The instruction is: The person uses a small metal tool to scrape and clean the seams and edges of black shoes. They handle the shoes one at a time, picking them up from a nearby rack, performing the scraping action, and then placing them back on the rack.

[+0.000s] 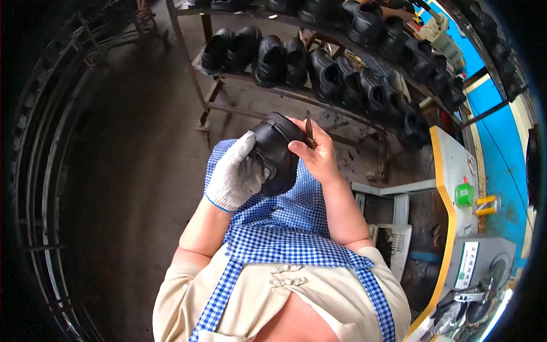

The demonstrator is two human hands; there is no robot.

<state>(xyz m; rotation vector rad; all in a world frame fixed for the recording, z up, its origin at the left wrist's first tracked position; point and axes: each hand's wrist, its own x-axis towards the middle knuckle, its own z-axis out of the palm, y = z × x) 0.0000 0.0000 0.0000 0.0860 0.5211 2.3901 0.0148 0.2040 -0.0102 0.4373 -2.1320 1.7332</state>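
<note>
Above the checked apron [290,246], black shoe [277,142] held two-handed: gloved left hand [235,175] clamped on one side, bare right hand [320,154] gripping the other plus a dark pointed tool [309,127]. Best practice: steady leftward grip, tool tip (now pointing forward) off shoe surface.

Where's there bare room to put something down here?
The floor between the metal rails and the gloved left hand looks bare, as does the white tabletop beyond the green container. Crowded: the shoe rack and the tabletop around the grey machine.
</note>
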